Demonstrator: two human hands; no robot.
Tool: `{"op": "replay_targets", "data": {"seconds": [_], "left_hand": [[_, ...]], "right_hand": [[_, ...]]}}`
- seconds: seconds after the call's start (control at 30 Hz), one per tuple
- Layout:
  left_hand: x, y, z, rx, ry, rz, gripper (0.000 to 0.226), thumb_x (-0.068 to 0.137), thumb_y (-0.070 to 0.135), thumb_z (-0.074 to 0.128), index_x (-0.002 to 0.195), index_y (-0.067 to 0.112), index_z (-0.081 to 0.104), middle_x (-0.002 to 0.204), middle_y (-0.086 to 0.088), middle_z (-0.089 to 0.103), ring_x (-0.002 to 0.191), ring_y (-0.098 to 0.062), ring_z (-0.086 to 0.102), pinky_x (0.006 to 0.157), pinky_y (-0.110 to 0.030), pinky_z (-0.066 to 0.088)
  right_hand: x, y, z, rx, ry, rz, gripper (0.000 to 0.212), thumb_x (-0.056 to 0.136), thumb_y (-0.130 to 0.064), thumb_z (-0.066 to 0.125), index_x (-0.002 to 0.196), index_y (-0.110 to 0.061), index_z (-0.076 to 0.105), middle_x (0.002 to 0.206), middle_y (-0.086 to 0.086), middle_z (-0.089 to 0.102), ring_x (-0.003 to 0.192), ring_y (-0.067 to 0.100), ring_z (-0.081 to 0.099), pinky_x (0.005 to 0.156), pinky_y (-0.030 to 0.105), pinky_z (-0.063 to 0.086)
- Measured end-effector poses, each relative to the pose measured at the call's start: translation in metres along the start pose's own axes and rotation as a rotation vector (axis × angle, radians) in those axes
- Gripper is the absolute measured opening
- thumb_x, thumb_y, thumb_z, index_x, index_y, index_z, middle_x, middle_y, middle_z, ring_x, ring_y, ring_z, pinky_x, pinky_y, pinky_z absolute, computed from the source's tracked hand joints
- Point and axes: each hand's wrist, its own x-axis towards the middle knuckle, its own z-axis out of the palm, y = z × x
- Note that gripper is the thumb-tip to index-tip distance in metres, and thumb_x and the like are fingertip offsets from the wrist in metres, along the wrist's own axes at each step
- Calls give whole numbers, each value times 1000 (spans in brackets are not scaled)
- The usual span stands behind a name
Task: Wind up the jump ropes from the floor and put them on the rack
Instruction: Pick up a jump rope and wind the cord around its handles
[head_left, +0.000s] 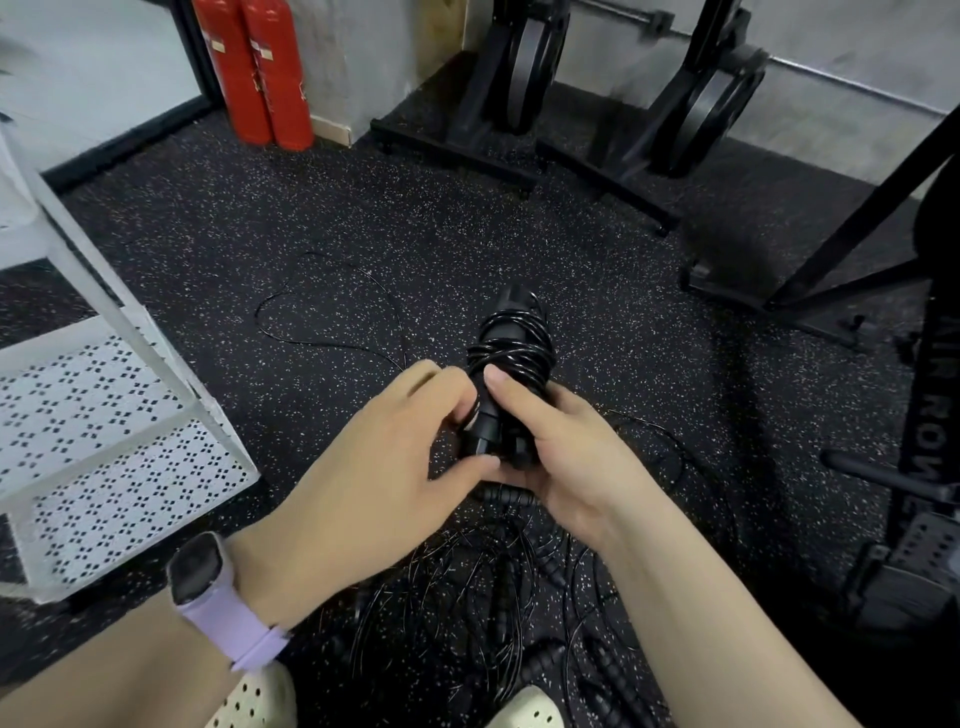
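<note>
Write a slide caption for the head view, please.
Both hands grip a wound jump rope above tangled ropes beside a white rack.

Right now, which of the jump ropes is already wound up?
The jump rope held in both hands, coiled tightly around its handles. The other ropes lie in a loose tangle on the floor.

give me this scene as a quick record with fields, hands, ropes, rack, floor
left hand: pinches the lower end of the wound jump rope
right hand: grips the wound jump rope's handles, thumb on the coils
loose ropes: tangled on the floor below the hands
rack: white perforated shelf, to the left
floor: black speckled rubber
task state: bundle not yet on the rack
</note>
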Motion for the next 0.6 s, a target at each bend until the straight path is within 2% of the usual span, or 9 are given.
{"op": "replay_targets", "data": {"seconds": [0.1, 0.2, 0.27, 0.33, 0.4, 0.5, 0.53, 0.6], "left_hand": [[-3, -2, 0, 15, 6, 40, 26, 92, 45, 67, 88, 30, 46, 101, 14, 47, 60, -14, 48, 61, -30, 44], [-4, -2, 3, 62, 23, 76, 26, 94, 41, 65, 84, 29, 44, 100, 14, 46, 59, -15, 47, 60, -32, 45], [-3, -3, 3, 109, 39, 87, 23, 95, 38, 63, 85, 28, 45, 99, 15, 45, 62, -10, 48, 59, -28, 43], [-2, -3, 5, 135, 64, 85, 19, 95, 34, 63, 87, 27, 47, 99, 15, 46, 64, -4, 48, 59, -24, 38], [-3, 0, 8, 150, 97, 70, 17, 95, 28, 64, 88, 26, 48, 98, 13, 48, 62, -5, 47, 57, -25, 40], [-3, 4, 12, 172, 130, 58, 8, 95, 23, 60, 92, 22, 52, 95, 10, 51, 60, -11, 46, 58, -38, 49], [-3, 5, 13, 175, 135, 62, 5, 94, 23, 57, 94, 20, 55, 95, 8, 52, 62, -13, 50, 59, -42, 51], [-2, 6, 14, 183, 140, 65, 11, 94, 25, 53, 99, 17, 58, 96, 6, 56, 68, -19, 57, 61, -45, 53]], "right_hand": [[-2, 4, 3, 8, 17, -4, 33, 96, -33, 70, 118, -8, 67, 87, 5, 76, 73, 15, 71, 66, 33, 59], [-2, 7, 11, 63, 83, 16, 18, 98, -30, 68, 98, -12, 71, 75, 4, 72, 64, 15, 65, 60, 30, 54], [-2, 8, 16, 99, 139, 12, 17, 99, -29, 68, 95, -12, 69, 73, 4, 71, 63, 16, 63, 61, 32, 52], [0, 10, 21, 132, 190, -8, 19, 100, -29, 68, 95, -11, 68, 74, 4, 71, 66, 17, 64, 65, 35, 52], [1, 13, 27, 182, 243, -24, 24, 100, -30, 67, 105, -7, 68, 81, 6, 72, 72, 19, 65, 70, 38, 52], [3, 15, 35, 261, 326, -31, 40, 100, -32, 67, 125, -1, 61, 95, 9, 72, 81, 22, 64, 69, 36, 52], [2, 16, 36, 282, 343, -32, 41, 100, -33, 67, 126, -1, 60, 98, 10, 71, 83, 22, 63, 66, 33, 51], [0, 14, 39, 317, 362, -32, 40, 100, -32, 67, 126, -3, 59, 100, 12, 70, 85, 23, 63, 65, 32, 51]]}}
